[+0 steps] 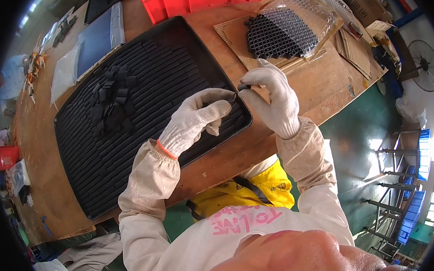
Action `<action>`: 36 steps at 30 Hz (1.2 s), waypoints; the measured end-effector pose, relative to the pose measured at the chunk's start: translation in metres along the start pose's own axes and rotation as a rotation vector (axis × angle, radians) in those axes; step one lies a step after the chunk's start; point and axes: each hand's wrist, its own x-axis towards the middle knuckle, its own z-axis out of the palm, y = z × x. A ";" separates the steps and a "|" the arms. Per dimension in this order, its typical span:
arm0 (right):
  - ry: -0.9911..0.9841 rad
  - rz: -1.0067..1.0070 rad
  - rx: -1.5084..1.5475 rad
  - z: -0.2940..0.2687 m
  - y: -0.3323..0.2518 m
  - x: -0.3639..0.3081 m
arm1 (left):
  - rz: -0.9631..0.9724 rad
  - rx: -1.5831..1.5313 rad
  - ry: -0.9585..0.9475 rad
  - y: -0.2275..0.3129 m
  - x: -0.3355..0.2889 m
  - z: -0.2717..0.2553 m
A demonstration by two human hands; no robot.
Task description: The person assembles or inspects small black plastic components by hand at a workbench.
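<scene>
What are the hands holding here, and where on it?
A small black piece, pinched at its end by the right hand; the left hand fingertips touch nearby.

A small black cylindrical piece [244, 87] sits pinched in white-gloved fingertips, lying roughly level. It hangs just above the near right corner of the large black tray [74, 159].

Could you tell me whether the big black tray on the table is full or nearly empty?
Full: the black tray is lined wall to wall with rows of dark pieces, with a loose heap on top.
</scene>
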 end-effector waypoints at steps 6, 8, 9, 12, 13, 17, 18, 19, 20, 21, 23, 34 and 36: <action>0.062 0.504 0.737 0.007 -0.002 -0.013 | 0.025 -0.069 -0.008 -0.003 0.001 -0.002; 0.028 0.451 0.738 0.010 -0.001 -0.014 | 0.030 -0.099 0.006 -0.003 0.002 -0.002; 0.027 0.450 0.738 0.010 -0.002 -0.013 | 0.035 -0.072 0.010 -0.002 0.002 -0.001; 0.025 0.518 0.714 0.011 -0.002 -0.013 | 0.045 -0.100 0.002 -0.003 0.003 -0.001; 0.023 0.463 0.649 0.011 0.002 -0.013 | 0.051 -0.154 -0.010 -0.004 0.003 -0.002; -0.144 0.180 0.170 0.001 -0.007 -0.007 | 0.082 -0.222 -0.038 -0.003 0.003 -0.006; -0.165 0.133 0.153 0.001 -0.015 -0.003 | 0.096 -0.169 -0.029 -0.004 0.004 -0.005; -0.164 0.134 0.151 0.004 -0.017 -0.005 | 0.110 -0.116 -0.020 -0.004 0.005 -0.005; -0.142 0.123 0.176 0.007 -0.018 -0.008 | 0.109 -0.115 -0.023 -0.003 0.005 -0.004; -0.120 0.111 0.202 0.009 -0.018 -0.010 | 0.129 -0.081 -0.012 -0.003 0.004 -0.005; -0.145 0.130 0.238 0.005 -0.016 -0.009 | 0.150 -0.047 -0.003 -0.003 0.005 -0.004; 0.107 0.600 0.894 0.003 -0.008 -0.013 | 0.080 -0.062 0.063 -0.002 0.003 0.001; 0.140 0.579 0.918 0.005 -0.010 -0.012 | 0.093 -0.076 0.059 -0.004 0.003 0.001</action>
